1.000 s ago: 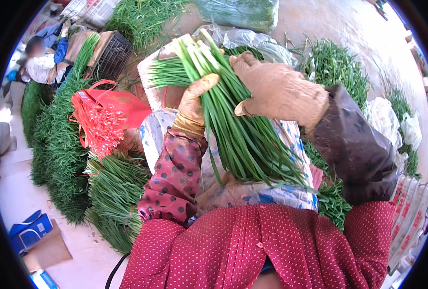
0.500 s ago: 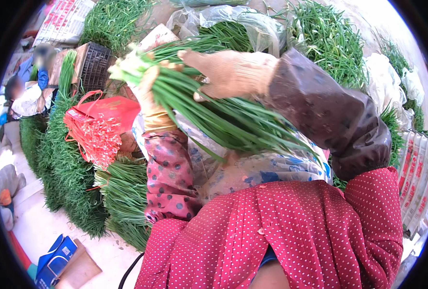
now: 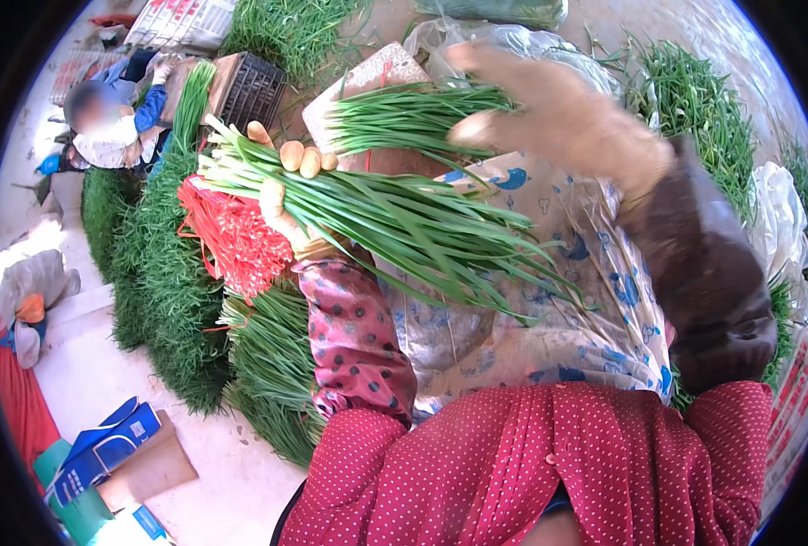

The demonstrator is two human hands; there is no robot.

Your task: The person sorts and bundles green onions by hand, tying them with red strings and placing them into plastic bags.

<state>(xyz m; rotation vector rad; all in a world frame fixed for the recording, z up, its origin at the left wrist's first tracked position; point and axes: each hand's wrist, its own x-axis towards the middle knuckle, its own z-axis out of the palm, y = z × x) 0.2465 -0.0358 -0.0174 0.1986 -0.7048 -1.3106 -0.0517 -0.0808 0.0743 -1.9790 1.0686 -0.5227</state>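
We are gripping the green bunch [image 3: 395, 200] over the patterned plastic [image 3: 550, 250], our left hand [image 3: 284, 209] wrapped near its pale end, presumably so the leaves trail freely, while our empty right hand [image 3: 572, 123] is hovering, fingers wide.

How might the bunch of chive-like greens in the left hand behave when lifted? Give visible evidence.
The bunch of chive-like greens would probably flop at its leaf tips, which curve and fan apart beyond the left hand. The pale stalk ends look stiffer, lying fairly straight. It may also come apart, since no tie shows.
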